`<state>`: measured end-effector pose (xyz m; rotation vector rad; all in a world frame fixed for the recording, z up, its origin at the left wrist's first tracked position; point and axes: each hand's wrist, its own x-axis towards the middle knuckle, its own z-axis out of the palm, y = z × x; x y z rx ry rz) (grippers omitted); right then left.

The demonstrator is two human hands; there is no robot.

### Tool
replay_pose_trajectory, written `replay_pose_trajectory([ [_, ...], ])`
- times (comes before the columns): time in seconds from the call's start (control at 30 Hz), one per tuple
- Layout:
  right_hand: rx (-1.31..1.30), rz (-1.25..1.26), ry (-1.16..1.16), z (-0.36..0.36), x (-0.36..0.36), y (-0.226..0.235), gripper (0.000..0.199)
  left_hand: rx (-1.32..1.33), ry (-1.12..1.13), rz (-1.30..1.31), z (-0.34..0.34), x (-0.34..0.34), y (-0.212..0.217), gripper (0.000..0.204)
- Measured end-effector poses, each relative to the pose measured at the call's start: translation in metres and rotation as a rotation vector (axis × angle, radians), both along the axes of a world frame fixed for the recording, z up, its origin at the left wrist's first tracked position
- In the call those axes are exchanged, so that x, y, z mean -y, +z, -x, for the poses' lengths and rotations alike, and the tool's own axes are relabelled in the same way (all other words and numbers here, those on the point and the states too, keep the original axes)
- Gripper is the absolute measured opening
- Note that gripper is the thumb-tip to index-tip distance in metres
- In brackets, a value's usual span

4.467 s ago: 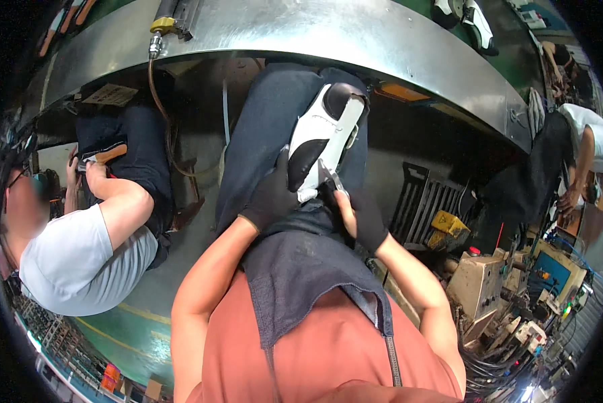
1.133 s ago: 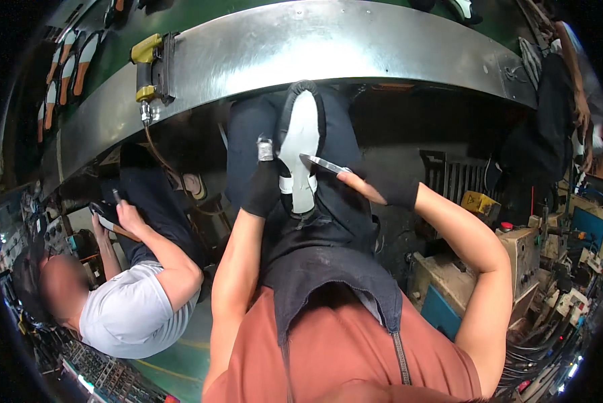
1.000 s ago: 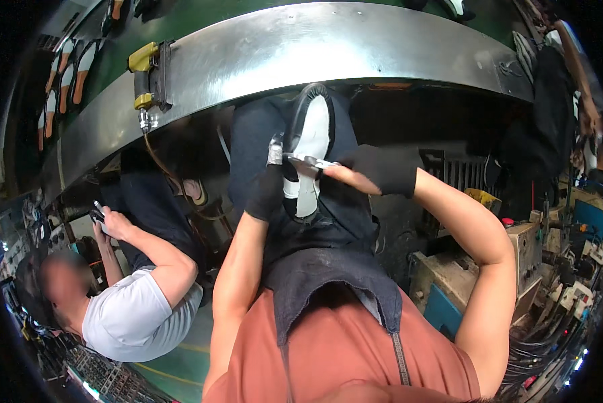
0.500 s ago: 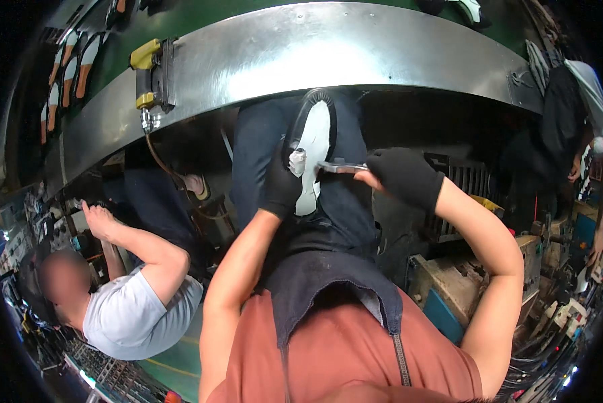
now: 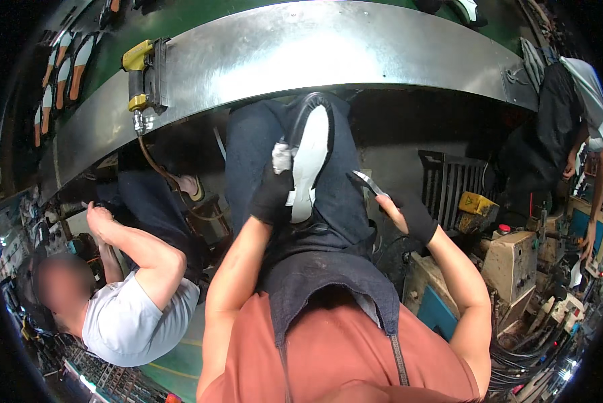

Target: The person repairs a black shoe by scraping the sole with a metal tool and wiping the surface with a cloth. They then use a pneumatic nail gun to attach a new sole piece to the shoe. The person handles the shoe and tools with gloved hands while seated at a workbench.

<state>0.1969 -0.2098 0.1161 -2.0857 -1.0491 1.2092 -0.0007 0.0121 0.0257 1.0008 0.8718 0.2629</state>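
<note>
left hand grips shoe — right hand, pliers

One white-soled shoe sits in the left hand; one metal tool in the right hand. One yellow air tool hangs up-left of the left hand.

curved steel workbench edge, green top; yellow air tool hung; cluttered machines right; dim floor.
</note>
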Motion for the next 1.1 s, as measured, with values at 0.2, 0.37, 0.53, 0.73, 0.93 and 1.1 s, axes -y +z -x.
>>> replay_pose_trajectory([
  [0.2,0.128,0.048,0.158,-0.001,-0.051,0.066,0.036,-0.272,-0.084,-0.717,-0.032,0.005,0.048,0.025],
  [0.37,0.178,-0.543,0.510,0.022,-0.105,0.101,0.024,0.029,-0.200,-0.563,-0.005,-0.001,0.013,0.052],
  [0.53,0.233,-0.188,0.300,0.016,-0.101,0.036,0.037,0.147,-0.219,-0.537,-0.011,-0.001,0.054,0.055],
  [0.73,-0.147,-0.033,-0.156,0.028,-0.076,0.004,0.057,0.029,-0.332,-0.394,-0.003,-0.005,0.035,0.081],
  [0.93,-0.388,0.014,-0.754,0.085,0.000,-0.061,0.067,-0.030,-0.153,-0.180,0.008,0.002,0.024,0.041],
  [1.1,-0.292,-0.049,-0.796,0.092,-0.007,-0.058,0.062,0.282,0.042,0.350,0.036,-0.008,-0.043,0.023],
])
